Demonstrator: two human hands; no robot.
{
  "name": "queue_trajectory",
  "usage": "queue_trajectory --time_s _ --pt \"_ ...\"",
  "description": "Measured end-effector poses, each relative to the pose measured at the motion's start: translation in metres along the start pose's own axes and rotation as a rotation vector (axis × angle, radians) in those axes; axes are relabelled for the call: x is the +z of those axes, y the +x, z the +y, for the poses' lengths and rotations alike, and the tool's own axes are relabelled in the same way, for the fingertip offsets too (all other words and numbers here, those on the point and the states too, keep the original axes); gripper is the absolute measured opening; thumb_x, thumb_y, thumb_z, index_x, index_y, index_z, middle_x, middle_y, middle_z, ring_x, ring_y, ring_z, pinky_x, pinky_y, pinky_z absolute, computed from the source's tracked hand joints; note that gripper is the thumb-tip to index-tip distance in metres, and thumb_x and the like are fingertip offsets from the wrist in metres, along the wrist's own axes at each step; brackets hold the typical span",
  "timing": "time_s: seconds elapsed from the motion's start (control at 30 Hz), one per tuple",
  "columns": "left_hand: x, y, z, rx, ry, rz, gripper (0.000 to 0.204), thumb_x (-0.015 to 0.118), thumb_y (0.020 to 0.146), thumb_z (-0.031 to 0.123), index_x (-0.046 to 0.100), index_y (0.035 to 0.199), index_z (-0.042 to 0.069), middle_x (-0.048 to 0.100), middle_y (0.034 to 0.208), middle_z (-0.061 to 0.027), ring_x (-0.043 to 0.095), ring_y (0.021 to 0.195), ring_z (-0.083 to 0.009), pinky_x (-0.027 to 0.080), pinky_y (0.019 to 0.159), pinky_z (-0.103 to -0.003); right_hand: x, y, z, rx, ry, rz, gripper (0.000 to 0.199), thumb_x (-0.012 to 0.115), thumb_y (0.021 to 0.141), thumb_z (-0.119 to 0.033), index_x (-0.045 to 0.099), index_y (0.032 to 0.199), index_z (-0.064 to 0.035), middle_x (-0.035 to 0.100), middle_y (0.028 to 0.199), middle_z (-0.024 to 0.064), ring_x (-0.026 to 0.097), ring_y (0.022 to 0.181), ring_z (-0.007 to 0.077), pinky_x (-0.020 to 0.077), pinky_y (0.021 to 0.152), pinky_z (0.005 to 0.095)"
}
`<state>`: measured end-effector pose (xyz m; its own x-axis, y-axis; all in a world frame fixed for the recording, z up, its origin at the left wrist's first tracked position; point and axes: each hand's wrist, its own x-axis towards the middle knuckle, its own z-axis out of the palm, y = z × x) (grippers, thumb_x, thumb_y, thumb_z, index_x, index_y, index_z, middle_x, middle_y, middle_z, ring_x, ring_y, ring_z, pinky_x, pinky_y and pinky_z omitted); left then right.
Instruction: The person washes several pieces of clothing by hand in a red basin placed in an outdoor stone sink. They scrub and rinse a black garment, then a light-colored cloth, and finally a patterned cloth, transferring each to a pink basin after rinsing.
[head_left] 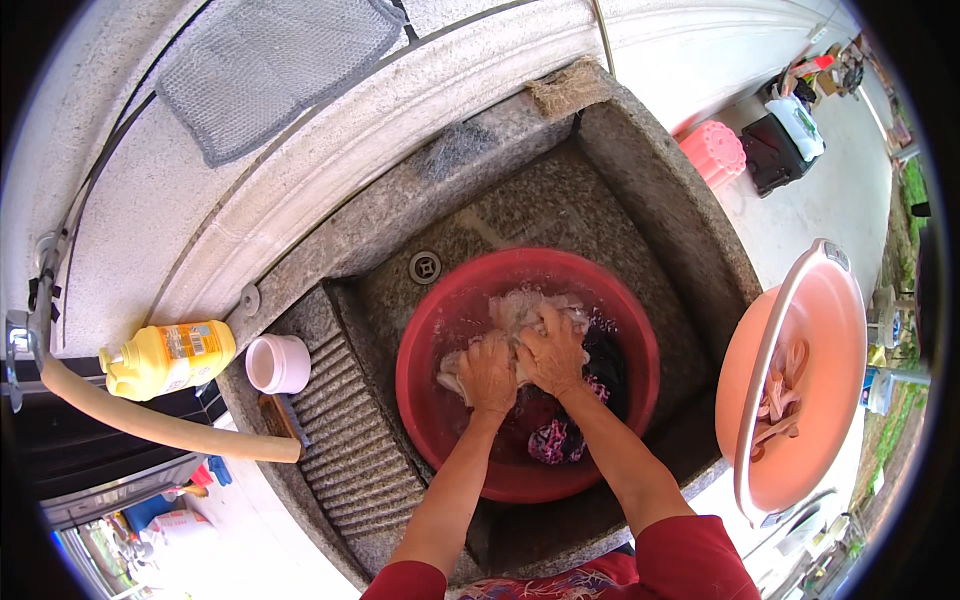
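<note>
A red basin (630,300) of water stands inside a stone sink (690,190). In it, a wet whitish cloth (522,308) is bunched up under both my hands. My left hand (487,374) grips the cloth on its left side, fingers curled into it. Close beside it, my right hand (553,352) is closed on the same cloth, thumb side toward the left hand. A dark garment with a pink pattern (555,442) lies partly under the water, below and to the right of my right hand. My fingertips are partly sunk in the fabric.
Left of the basin is a ribbed stone washboard (360,450). A pink tub (278,363), a brush (285,417), a yellow jug (168,360) and a tap hose (170,420) are on that side. A peach basin (845,400) holding pinkish cloth stands right; the drain (425,267) lies behind.
</note>
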<state>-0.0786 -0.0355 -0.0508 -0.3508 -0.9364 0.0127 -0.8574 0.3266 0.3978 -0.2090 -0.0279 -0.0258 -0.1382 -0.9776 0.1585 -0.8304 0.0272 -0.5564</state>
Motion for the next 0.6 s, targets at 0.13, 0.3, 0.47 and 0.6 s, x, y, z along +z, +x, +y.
queue_trajectory --time_s 0.13,0.3,0.47,0.6 --pt "-0.003 0.018 0.01 -0.171 -0.043 -0.202 0.028 0.057 0.079 0.018 0.057 0.106 0.007 0.05 0.127 -0.0135 0.05 0.107 -0.0335 0.036 0.089 -0.048 0.033 0.009 0.019 0.093 -0.191 -0.188 0.017 0.059 0.071 -0.023 0.066 0.083 -0.0129 0.059 0.101 0.0142 0.057 0.088 0.0342 0.0478 0.069 0.0485" --pt "0.001 0.047 -0.007 -0.213 -0.026 -0.158 0.021 0.058 0.077 0.019 0.062 0.094 0.008 0.061 0.097 -0.0144 0.056 0.089 -0.035 0.041 0.072 -0.046 0.033 0.059 0.008 0.226 -0.242 -0.532 0.022 0.057 0.073 -0.022 0.07 0.086 -0.0099 0.066 0.088 0.0182 0.061 0.087 0.0356 0.0479 0.072 0.049" --pt "-0.024 0.038 0.0 0.042 -0.192 0.085 0.01 0.06 0.07 0.01 0.054 0.076 0.005 0.057 0.083 -0.0105 0.053 0.082 -0.032 0.04 0.071 -0.04 0.004 0.08 0.015 0.529 0.121 -0.497 0.027 0.055 0.079 -0.026 0.07 0.093 -0.0083 0.065 0.093 0.0166 0.061 0.085 0.0361 0.0481 0.083 0.0435" --pt "-0.071 -0.01 0.032 0.243 -0.304 0.151 0.015 0.061 0.065 0.003 0.047 0.07 0.005 0.048 0.073 -0.0079 0.049 0.074 -0.0294 0.039 0.068 -0.039 0.022 0.044 0.057 -0.083 0.35 -0.09 0.025 0.06 0.073 -0.034 0.07 0.085 -0.0135 0.065 0.093 0.0095 0.058 0.09 0.0278 0.0446 0.087 0.0363"
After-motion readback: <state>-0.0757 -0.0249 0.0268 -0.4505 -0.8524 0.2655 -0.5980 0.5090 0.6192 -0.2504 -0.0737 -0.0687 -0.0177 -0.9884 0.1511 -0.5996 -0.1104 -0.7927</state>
